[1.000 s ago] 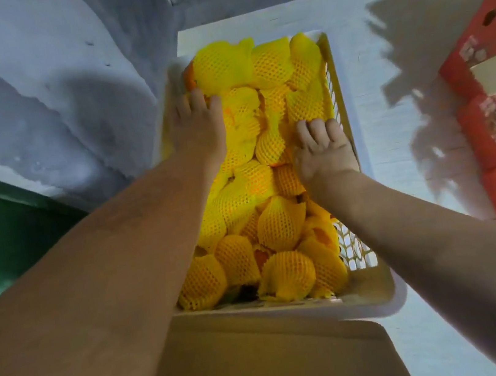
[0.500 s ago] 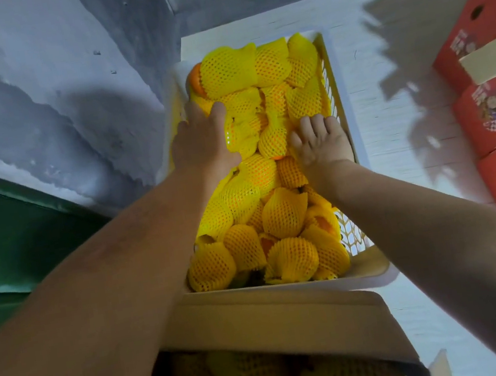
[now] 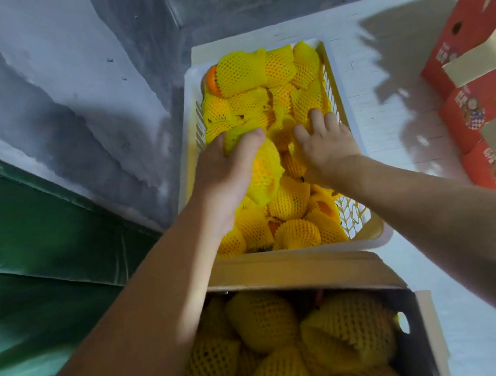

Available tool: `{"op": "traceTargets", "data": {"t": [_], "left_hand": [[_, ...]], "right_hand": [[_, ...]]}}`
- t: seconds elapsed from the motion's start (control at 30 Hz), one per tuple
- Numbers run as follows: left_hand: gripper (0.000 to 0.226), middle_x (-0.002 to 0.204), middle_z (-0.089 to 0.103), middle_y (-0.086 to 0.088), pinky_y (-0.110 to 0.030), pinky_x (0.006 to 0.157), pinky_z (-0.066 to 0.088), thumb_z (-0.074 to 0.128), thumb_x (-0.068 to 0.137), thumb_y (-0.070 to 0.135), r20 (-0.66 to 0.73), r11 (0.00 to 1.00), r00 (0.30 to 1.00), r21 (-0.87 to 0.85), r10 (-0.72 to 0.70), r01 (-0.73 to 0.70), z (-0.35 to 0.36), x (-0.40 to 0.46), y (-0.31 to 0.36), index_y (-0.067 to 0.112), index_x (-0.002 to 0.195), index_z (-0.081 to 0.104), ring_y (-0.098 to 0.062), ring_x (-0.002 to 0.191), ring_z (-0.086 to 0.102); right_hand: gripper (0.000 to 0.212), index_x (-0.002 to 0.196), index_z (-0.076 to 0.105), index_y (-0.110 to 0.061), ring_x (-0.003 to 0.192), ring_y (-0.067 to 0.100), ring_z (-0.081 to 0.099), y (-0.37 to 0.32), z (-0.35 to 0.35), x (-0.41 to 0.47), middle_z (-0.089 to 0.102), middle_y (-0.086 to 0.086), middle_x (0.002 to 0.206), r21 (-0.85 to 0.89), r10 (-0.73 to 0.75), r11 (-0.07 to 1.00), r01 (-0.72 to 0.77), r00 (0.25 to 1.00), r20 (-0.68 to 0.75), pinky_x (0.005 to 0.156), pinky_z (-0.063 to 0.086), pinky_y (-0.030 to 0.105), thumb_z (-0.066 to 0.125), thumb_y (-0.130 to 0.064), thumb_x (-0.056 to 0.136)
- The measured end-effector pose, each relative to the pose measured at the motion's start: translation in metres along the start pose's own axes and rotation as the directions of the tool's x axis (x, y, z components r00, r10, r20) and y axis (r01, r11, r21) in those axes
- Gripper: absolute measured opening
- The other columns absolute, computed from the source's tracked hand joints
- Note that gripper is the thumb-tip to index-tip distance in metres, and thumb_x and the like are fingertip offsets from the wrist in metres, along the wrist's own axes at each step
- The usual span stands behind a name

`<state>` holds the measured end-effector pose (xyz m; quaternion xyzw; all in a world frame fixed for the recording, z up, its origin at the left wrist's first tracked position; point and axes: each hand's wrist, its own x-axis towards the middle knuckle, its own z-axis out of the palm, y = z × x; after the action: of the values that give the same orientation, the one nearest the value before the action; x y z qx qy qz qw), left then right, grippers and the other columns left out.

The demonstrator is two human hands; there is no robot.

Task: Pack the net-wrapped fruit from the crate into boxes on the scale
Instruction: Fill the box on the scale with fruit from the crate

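A pale plastic crate (image 3: 344, 102) holds several fruits in yellow foam nets. My left hand (image 3: 225, 172) grips one net-wrapped fruit (image 3: 265, 169) near the crate's left side, thumb and fingers curled round it. My right hand (image 3: 324, 144) reaches into the pile at the crate's right side, its fingers curled down among the wrapped fruit; what they hold is hidden. In front of the crate stands an open cardboard box (image 3: 298, 272) with several net-wrapped fruits (image 3: 263, 317) inside. No scale shows.
Red printed cartons (image 3: 466, 110) with open flaps are stacked at the right. A grey wall (image 3: 62, 70) and a green surface (image 3: 22, 237) border the left. White floor (image 3: 394, 140) lies between the crate and the cartons.
Both hands have drawn back toward me in the crate. My left hand has closed on a wrapped fruit. The view has tipped down, showing more of the cardboard box.
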<state>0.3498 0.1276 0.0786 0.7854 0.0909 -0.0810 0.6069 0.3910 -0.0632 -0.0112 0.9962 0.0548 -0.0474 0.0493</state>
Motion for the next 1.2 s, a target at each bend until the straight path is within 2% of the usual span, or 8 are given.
{"op": "traceTargets", "data": {"t": [0.1,0.23,0.47,0.57,0.63,0.73,0.93,1.2], "left_hand": [[0.032,0.115,0.072,0.014,-0.046,0.091,0.05,0.071,0.092,0.053,0.138,0.85,0.964,-0.455,-0.227,0.266,-0.029,-0.044,-0.007,0.041,0.121,0.068,-0.017,0.11,0.067],[0.041,0.108,0.075,-0.008,-0.045,0.087,0.059,0.063,0.097,0.047,0.071,0.773,0.98,-0.605,-0.187,0.191,-0.074,-0.111,-0.032,0.019,0.125,0.074,-0.028,0.1,0.073],[0.04,0.095,0.071,0.024,-0.023,0.072,0.058,0.069,0.088,0.048,-0.247,0.876,0.951,-0.396,0.187,-0.275,-0.118,-0.197,-0.039,0.034,0.123,0.055,0.001,0.088,0.071],[0.063,0.121,0.058,0.044,-0.019,0.092,0.053,0.064,0.093,0.061,0.108,0.95,0.944,-0.031,0.312,-0.31,-0.123,-0.214,-0.025,0.036,0.144,0.036,0.014,0.113,0.059],[0.063,0.143,0.057,0.024,-0.024,0.106,0.048,0.061,0.099,0.059,0.329,0.951,0.922,0.155,0.205,-0.266,-0.129,-0.227,-0.024,0.032,0.152,0.042,0.0,0.133,0.054],[0.043,0.14,0.063,0.01,-0.028,0.105,0.05,0.059,0.106,0.037,0.286,0.913,0.94,0.302,0.188,-0.275,-0.144,-0.249,-0.029,0.028,0.148,0.054,-0.009,0.125,0.06],[0.04,0.132,0.067,0.007,-0.01,0.09,0.051,0.065,0.104,0.024,0.373,0.925,0.889,0.158,0.267,-0.345,-0.179,-0.297,-0.05,0.02,0.143,0.059,0.007,0.115,0.064],[0.055,0.128,0.07,0.001,-0.042,0.108,0.053,0.078,0.096,0.021,0.51,0.861,0.776,0.124,0.372,-0.494,-0.189,-0.331,-0.058,0.016,0.145,0.053,-0.013,0.12,0.067]], "right_hand": [[0.083,0.133,0.039,-0.017,0.121,0.042,0.042,0.007,-0.03,-0.033,0.056,0.016,0.123,0.359,0.096,0.927,-0.103,0.995,0.036,0.096,0.04,0.046,0.083,-0.048,0.07],[0.091,0.144,0.041,-0.032,0.102,0.028,0.067,0.002,-0.083,-0.115,0.067,0.007,0.113,0.96,0.155,0.274,-0.055,0.988,0.012,0.084,0.058,0.046,0.085,-0.036,0.064],[0.055,0.1,0.072,-0.021,0.083,0.026,0.072,-0.052,-0.11,-0.282,0.074,0.006,0.091,0.984,0.304,-0.17,0.057,0.953,-0.003,0.069,0.058,0.043,0.094,-0.053,0.062],[0.033,0.089,0.07,-0.015,0.074,0.03,0.064,-0.073,-0.11,-0.322,0.067,0.011,0.082,0.98,0.308,-0.195,0.025,0.951,0.037,0.068,0.055,0.049,0.086,-0.04,0.075],[0.023,0.09,0.072,-0.014,0.076,0.029,0.067,-0.087,-0.113,-0.339,0.07,0.007,0.082,0.989,0.301,-0.144,0.026,0.953,0.019,0.072,0.059,0.05,0.082,-0.034,0.083],[0.029,0.107,0.072,-0.01,0.094,0.033,0.074,-0.109,-0.119,-0.361,0.074,0.016,0.101,0.979,0.339,-0.199,0.051,0.94,0.019,0.087,0.06,0.06,0.08,-0.031,0.088],[0.01,0.104,0.073,-0.014,0.099,0.032,0.076,-0.169,-0.134,-0.392,0.077,0.015,0.107,0.956,0.21,-0.264,0.13,0.975,-0.074,0.082,0.061,0.048,0.068,-0.019,0.099],[0.047,0.116,0.05,-0.031,0.112,0.023,0.07,-0.229,-0.15,-0.394,0.071,-0.004,0.108,0.987,0.316,-0.112,0.111,0.946,-0.07,0.091,0.059,0.055,0.072,-0.055,0.083]]}}
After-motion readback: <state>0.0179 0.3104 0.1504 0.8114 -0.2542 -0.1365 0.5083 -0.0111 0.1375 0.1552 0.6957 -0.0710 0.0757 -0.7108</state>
